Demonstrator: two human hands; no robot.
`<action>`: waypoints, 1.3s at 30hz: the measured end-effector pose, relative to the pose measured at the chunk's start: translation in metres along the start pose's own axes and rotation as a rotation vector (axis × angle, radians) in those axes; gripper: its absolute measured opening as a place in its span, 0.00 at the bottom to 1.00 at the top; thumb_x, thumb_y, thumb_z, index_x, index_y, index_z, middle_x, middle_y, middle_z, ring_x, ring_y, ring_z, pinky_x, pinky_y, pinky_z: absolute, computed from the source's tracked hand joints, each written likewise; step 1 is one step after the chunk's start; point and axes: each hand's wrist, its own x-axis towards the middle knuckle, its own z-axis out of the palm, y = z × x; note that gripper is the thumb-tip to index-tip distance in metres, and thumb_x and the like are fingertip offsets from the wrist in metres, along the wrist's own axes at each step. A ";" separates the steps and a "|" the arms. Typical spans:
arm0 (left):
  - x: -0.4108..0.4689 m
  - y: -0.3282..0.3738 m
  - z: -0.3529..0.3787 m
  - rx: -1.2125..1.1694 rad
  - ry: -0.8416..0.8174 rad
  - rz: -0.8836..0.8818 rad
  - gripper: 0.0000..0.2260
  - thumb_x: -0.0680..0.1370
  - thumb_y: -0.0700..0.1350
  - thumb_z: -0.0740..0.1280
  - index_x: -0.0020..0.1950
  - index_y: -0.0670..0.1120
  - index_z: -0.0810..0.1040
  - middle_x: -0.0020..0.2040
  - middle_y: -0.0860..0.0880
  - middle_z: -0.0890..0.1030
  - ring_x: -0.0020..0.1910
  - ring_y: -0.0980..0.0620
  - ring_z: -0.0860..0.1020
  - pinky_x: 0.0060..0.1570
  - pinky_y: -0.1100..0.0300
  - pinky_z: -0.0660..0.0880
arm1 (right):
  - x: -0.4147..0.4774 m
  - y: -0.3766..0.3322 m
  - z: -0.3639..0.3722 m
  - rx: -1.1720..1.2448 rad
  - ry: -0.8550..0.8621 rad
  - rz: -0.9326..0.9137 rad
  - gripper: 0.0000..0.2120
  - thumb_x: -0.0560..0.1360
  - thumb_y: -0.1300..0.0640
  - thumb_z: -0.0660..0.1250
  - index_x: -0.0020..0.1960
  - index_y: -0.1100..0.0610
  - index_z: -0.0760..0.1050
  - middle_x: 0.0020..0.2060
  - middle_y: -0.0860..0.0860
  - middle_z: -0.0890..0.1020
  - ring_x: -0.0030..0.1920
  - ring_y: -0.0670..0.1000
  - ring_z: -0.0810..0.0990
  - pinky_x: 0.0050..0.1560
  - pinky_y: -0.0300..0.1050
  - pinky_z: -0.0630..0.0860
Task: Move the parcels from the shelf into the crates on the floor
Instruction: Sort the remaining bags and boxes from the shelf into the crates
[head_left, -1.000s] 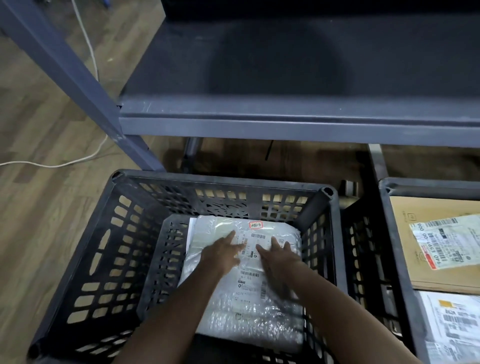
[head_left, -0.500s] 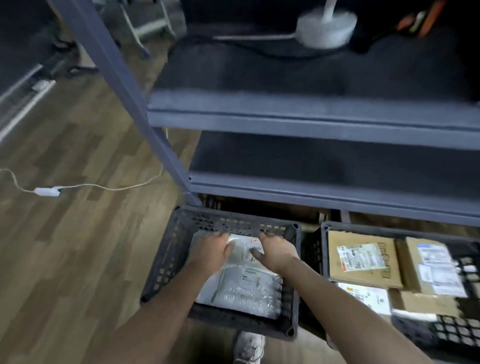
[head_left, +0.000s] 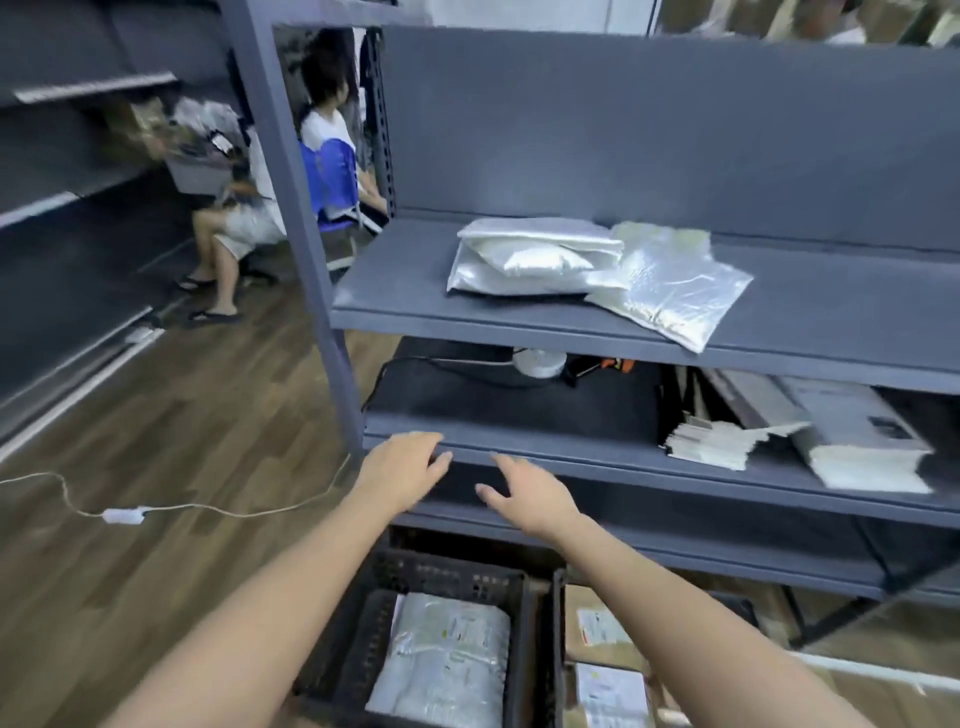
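Both my hands hover in front of the grey shelf unit (head_left: 597, 332), fingers spread, holding nothing. My left hand (head_left: 402, 470) and my right hand (head_left: 530, 496) are level with the second shelf's front edge. On the shelf above lie silver padded mailers (head_left: 530, 260) and a flat silver bubble mailer (head_left: 670, 286). Below my arms, a black crate (head_left: 363, 639) on the floor holds a white bubble-wrapped parcel (head_left: 447, 660). A second crate (head_left: 558, 649) to its right holds cardboard parcels (head_left: 597, 623) with labels.
The second shelf carries a white round device with a cable (head_left: 537, 362), stacked papers (head_left: 711, 441) and a large white packet (head_left: 857, 436). A person sits on a blue chair (head_left: 332, 176) behind the shelf post. A white cable (head_left: 124, 514) lies on the wooden floor at left.
My hands have lifted off the parcel in the black crate and risen to shelf height. The view has swung up from the crate to the shelves.
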 end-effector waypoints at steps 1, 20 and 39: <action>-0.001 0.008 -0.018 0.006 0.021 0.017 0.21 0.81 0.54 0.55 0.73 0.47 0.66 0.70 0.48 0.71 0.68 0.48 0.70 0.64 0.53 0.69 | -0.007 -0.002 -0.018 0.002 0.028 0.004 0.29 0.79 0.43 0.55 0.76 0.53 0.55 0.72 0.54 0.66 0.70 0.55 0.67 0.64 0.49 0.68; 0.107 0.062 -0.179 0.045 0.344 0.204 0.17 0.80 0.51 0.57 0.65 0.44 0.72 0.61 0.45 0.76 0.59 0.43 0.74 0.54 0.50 0.73 | 0.027 0.021 -0.197 -0.041 0.431 0.097 0.27 0.79 0.48 0.59 0.74 0.56 0.58 0.66 0.57 0.73 0.65 0.58 0.72 0.62 0.52 0.71; 0.239 0.025 -0.173 0.201 0.263 0.225 0.03 0.77 0.40 0.62 0.48 0.44 0.75 0.52 0.47 0.77 0.54 0.45 0.75 0.42 0.54 0.73 | 0.149 0.028 -0.231 -0.142 0.364 0.063 0.23 0.80 0.58 0.55 0.75 0.49 0.59 0.70 0.53 0.68 0.68 0.55 0.68 0.63 0.49 0.70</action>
